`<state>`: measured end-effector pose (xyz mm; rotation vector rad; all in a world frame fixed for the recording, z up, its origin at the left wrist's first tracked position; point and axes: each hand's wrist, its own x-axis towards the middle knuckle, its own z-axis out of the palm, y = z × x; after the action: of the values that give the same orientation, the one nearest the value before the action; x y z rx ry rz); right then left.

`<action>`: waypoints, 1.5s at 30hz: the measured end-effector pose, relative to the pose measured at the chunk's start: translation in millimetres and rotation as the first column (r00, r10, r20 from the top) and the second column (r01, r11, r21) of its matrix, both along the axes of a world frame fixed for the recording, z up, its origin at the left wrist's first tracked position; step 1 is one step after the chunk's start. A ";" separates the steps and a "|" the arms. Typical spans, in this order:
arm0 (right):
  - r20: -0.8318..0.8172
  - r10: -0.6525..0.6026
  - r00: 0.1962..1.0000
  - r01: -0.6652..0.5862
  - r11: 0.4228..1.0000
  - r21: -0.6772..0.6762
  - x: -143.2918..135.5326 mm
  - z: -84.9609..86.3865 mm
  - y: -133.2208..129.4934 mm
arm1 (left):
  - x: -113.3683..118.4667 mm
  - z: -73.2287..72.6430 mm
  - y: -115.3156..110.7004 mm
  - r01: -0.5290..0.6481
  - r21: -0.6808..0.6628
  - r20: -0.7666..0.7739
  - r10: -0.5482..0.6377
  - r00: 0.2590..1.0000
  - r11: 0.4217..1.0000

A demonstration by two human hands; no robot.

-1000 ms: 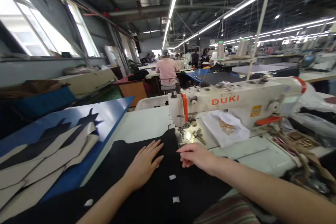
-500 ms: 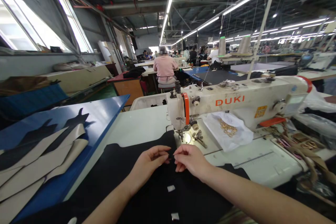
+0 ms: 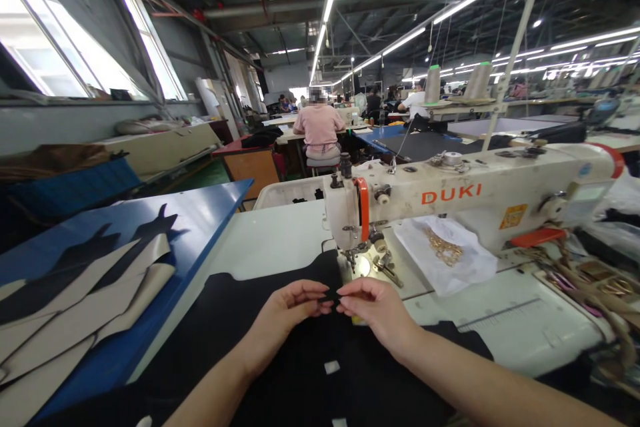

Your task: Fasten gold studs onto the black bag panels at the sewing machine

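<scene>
My left hand [image 3: 295, 307] and my right hand [image 3: 377, 310] face each other above a large black fabric panel [image 3: 280, 360], fingertips almost meeting. Each hand is closed in a pinch; something small and dark seems to sit between the fingertips, too small to name. A bit of yellow shows under my right fingers. Two small pale patches, one a whitish tab [image 3: 332, 367], lie on the panel nearer to me. Just beyond my hands is the needle area of the white sewing machine [image 3: 450, 197], with the panel's far edge beside its presser foot.
A white plastic bag [image 3: 450, 260] with gold-coloured metal pieces lies under the machine arm. On the left, beige strips [image 3: 100, 300] and dark cut pieces rest on a blue table [image 3: 210, 213]. Straps and metal rings crowd the right side. A person in pink [image 3: 320, 127] sits ahead.
The view has shifted slightly, so the scene sits a little further right. My hands stay pinched close together over the panel; a bit of yellow now shows under my right fingers.
</scene>
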<state>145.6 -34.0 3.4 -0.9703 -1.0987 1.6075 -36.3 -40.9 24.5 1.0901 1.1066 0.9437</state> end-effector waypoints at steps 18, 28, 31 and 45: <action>-0.005 -0.065 0.998 0.065 0.998 0.003 -2.9 1.5 2.4 | 0.5 -4.5 -1.7 -0.046 0.165 -0.179 0.075 0.981 0.985; 0.004 0.005 1.000 -0.005 0.995 -0.101 -3.4 10.8 4.0 | 8.7 -5.7 -11.4 -0.033 0.485 -0.415 0.262 0.871 0.874; -0.014 0.020 1.000 -0.022 0.992 -0.126 -1.3 13.5 3.4 | 9.8 -3.6 -8.7 -0.057 0.352 -0.324 0.179 0.929 0.934; -0.073 0.094 0.993 -0.100 0.992 -0.079 -9.0 9.9 -1.4 | 9.7 -2.8 -1.7 -0.068 0.143 -0.056 0.077 0.995 0.987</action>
<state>136.6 -35.4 13.3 -0.9203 -1.0530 1.7648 -26.6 -42.6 21.7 1.2069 1.1499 1.0649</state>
